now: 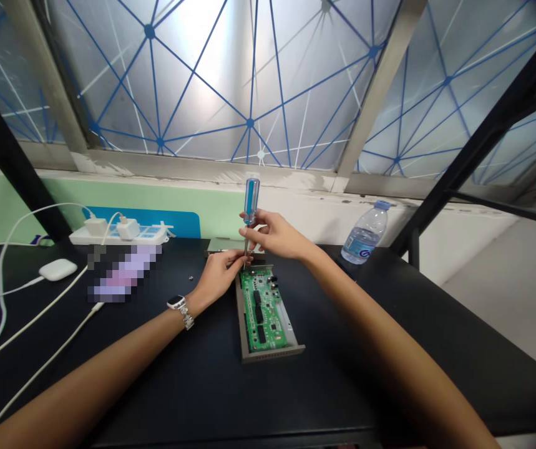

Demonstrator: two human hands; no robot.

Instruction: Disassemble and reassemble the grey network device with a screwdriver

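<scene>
A screwdriver (251, 196) with a clear and blue handle stands nearly upright over the far left corner of a green circuit board (270, 315). My right hand (274, 234) is closed on it just below the handle, thumb and fingers around the shaft. Lower down, my left hand (221, 271) pinches round the shaft close to the tip. The tip and whatever it touches are hard to make out behind the fingers. The board lies in an open grey metal case (272, 357) on the black table. Behind my hands a flat metal panel (223, 244) is partly hidden.
A water bottle (365, 234) stands at the back right by the wall. To the left are a power strip (155, 235) with chargers, white cables (47, 318), a white earbud case (58, 269) and a blurred-out phone (122, 274). Tiny metal bits (191, 278) lie left of my hand.
</scene>
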